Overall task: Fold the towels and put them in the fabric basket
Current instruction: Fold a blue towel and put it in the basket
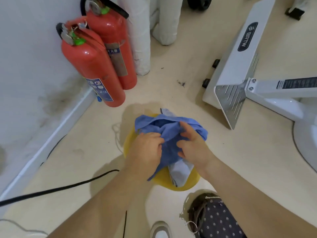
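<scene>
Head view: left hand [145, 149] and right hand [194, 146] both grip a crumpled blue towel [169, 130], fingers curled into the cloth. The towel is bunched over a yellow basin [163, 180] on the floor, with a paler towel [180, 170] beneath. The dotted fabric basket [217, 219] stands just beside the basin. Two red fire extinguishers [96, 69] stand by the wall.

Under me the cream floor [223, 152] carries a yellow basin [164, 179] at the centre of the frame. Two red fire extinguishers [92, 69] stand at the upper left, and a black cable [56, 188] crosses the lower left. A white machine base [240, 66] sits at the upper right, and a dotted fabric basket [217, 219] at the bottom right, near my shoe [160, 231].
</scene>
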A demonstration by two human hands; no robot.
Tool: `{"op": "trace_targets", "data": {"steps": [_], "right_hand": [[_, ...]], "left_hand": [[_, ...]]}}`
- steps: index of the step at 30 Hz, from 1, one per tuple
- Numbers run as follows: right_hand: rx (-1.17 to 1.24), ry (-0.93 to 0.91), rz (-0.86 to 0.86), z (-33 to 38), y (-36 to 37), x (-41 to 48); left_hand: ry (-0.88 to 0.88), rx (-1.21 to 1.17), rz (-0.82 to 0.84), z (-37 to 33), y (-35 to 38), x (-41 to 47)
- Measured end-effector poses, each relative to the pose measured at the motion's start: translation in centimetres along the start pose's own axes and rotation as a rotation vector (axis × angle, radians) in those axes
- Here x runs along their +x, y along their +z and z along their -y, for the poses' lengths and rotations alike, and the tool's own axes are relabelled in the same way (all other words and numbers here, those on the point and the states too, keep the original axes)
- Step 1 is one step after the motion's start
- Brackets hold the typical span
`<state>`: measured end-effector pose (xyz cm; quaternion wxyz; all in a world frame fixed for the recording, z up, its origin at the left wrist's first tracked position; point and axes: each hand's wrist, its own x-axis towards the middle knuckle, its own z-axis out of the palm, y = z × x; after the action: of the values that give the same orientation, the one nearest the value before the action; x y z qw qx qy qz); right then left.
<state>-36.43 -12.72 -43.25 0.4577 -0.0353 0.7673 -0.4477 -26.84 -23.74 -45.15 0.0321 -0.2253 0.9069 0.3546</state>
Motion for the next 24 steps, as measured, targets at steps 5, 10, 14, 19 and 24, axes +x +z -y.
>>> {"op": "trace_targets", "data": {"steps": [5,10,14,19,24], "right_hand": [[0.65,0.146,-0.16,0.8,-0.9,-1.9],[0.817,0.163,-0.028,0.2,-2.2,-3.8],[0.757,0.1,0.048,1.1,-3.6,-5.2],[0.906,0.078,0.315,4.0,-6.3,-7.6],[0.929,0.049,0.325,6.3,-8.2,-9.2]], "left_hand": [[-0.109,-0.436,-0.01,-3.5,-3.5,-3.9],[-0.193,-0.442,0.03,-3.3,-2.3,-2.6],[-0.112,-0.3,0.106,-3.6,-1.2,-1.3],[-0.216,-0.261,-0.063,-4.9,-2.8,-0.3],[-0.574,-0.724,-0.371,-5.5,-6.4,-0.6]]}}
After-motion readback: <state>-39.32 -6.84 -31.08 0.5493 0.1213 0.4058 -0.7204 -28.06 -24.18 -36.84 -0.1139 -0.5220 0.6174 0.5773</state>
